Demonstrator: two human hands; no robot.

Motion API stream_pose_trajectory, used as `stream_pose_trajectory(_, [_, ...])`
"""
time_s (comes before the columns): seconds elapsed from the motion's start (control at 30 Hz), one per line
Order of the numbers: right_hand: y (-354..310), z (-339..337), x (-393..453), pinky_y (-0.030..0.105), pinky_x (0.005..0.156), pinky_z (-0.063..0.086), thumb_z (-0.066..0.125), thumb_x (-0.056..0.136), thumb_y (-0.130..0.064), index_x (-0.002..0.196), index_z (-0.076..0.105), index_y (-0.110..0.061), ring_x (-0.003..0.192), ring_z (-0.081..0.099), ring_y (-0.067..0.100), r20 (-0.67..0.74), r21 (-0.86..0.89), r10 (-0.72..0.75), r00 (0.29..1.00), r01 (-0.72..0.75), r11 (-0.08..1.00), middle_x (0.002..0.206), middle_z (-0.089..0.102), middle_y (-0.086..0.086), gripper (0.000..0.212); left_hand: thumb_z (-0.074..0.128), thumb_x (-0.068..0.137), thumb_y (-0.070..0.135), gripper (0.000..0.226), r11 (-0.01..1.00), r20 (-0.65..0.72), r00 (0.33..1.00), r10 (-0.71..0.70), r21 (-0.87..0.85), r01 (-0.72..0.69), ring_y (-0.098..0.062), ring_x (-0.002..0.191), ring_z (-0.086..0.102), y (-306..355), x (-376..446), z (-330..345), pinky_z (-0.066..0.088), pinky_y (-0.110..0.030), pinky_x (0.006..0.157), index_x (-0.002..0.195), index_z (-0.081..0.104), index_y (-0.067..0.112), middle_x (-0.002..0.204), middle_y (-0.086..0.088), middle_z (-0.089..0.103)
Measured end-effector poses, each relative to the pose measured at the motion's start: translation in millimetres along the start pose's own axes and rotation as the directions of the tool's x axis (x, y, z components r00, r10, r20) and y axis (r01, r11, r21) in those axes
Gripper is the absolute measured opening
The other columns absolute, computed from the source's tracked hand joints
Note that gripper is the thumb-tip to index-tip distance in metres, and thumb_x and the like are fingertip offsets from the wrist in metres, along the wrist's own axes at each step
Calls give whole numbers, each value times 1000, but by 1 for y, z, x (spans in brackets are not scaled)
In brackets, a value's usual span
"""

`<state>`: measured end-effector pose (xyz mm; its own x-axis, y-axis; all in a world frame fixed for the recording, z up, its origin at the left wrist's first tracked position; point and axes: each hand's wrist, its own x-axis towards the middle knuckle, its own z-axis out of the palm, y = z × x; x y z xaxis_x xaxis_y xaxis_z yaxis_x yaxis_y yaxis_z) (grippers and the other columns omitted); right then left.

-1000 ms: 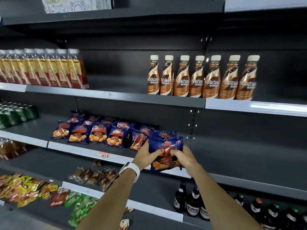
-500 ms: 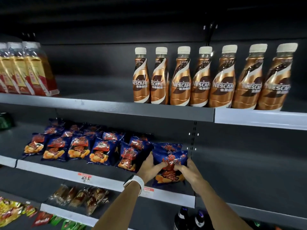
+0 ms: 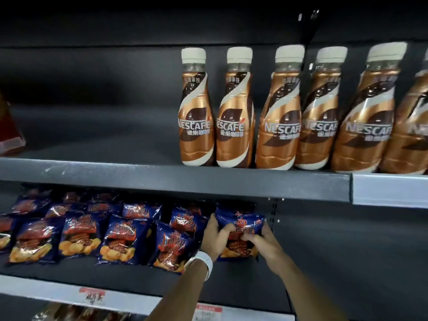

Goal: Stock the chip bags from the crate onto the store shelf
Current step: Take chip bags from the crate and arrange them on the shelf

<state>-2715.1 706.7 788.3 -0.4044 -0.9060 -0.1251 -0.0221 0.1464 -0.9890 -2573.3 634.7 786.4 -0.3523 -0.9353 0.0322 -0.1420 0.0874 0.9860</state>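
Chip bag [image 3: 239, 224] held at right end of chip row on middle shelf [image 3: 324, 262], gripped from both sides: left hand [image 3: 214, 237] curled round left edge, right hand [image 3: 260, 242] curled round right edge, thumbs on front face. Two-sided hold judged to keep soft bag square while seating it beside neighbouring chip bags [image 3: 176, 242]. Bag's long axis runs near-to-far, leaning back; printed face toward viewer, top seam far, bottom edge near. Nescafé bottles [image 3: 236, 112] upright on shelf above. White wristband [image 3: 205, 260] on left wrist.
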Motion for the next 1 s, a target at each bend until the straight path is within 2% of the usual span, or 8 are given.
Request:
stream_pose_trajectory(0.17, [3,9,15,29,82,52,72,81,-3,125,51,-21,102,65,15,5,-33,10,1000,-10,999,112,68,1,52,63,79,27,30,998,-21,999,-36,-43,35,-14,98,63,-9,15,-1,44,-26,81,107,55,17,101,3,68])
stream_pose_trajectory(0.27, [1,18,21,25,78,50,74,81,-7,125,48,-26,103,63,12,34,-62,16,999,-14,998,114,67,-2,55,60,76,35,35,997,-87,994,-65,-34,62,-18,99,62,-12,18,-5,46,-33,88,105,52,19,101,4,66])
stream_pose_trajectory(0.4, [3,30,28,30,90,50,76,75,-10,127,49,-24,105,63,12,57,-95,-3,998,9,995,113,67,-2,61,56,69,40,45,998,-146,987,-61,-8,61,-21,101,60,-13,23,-14,46,-38,94,108,54,18,106,-1,66])
stream_pose_trajectory(0.57, [6,36,27,33,95,51,76,74,-9,124,52,-26,106,64,14,30,-94,-25,999,28,995,112,69,-2,58,55,71,40,47,998,-144,988,-58,29,62,-22,105,59,-14,24,-18,44,-39,98,112,54,17,111,-2,63])
stream_pose_trajectory(0.73, [7,37,21,30,90,51,72,78,-5,121,54,-26,106,66,15,10,-67,-29,1000,29,997,111,70,-1,51,61,82,30,39,998,-166,986,-15,56,24,-19,106,59,-9,15,-14,43,-32,96,117,46,20,114,0,61])
stream_pose_trajectory(0.83, [8,36,15,29,89,51,72,81,-7,120,55,-28,106,65,13,-14,-67,-30,999,29,997,112,69,-2,47,62,85,25,34,990,-195,978,69,135,-43,-15,103,59,-8,6,-11,47,-35,97,113,44,22,112,3,59])
stream_pose_trajectory(0.93, [10,35,6,28,89,49,74,81,-15,125,51,-26,107,63,12,-22,-74,-12,1000,10,997,115,67,-3,51,58,89,28,51,964,-214,969,125,256,-68,-22,120,50,-8,-6,-5,42,-41,106,134,40,12,132,-6,48])
stream_pose_trajectory(1.0, [11,36,1,27,90,46,75,81,-22,125,49,-27,108,61,9,-33,-98,-5,999,2,995,116,65,-6,52,54,94,31,72,948,-224,970,100,319,-24,-29,136,35,-6,-14,-1,33,-41,114,151,21,3,150,-13,29])
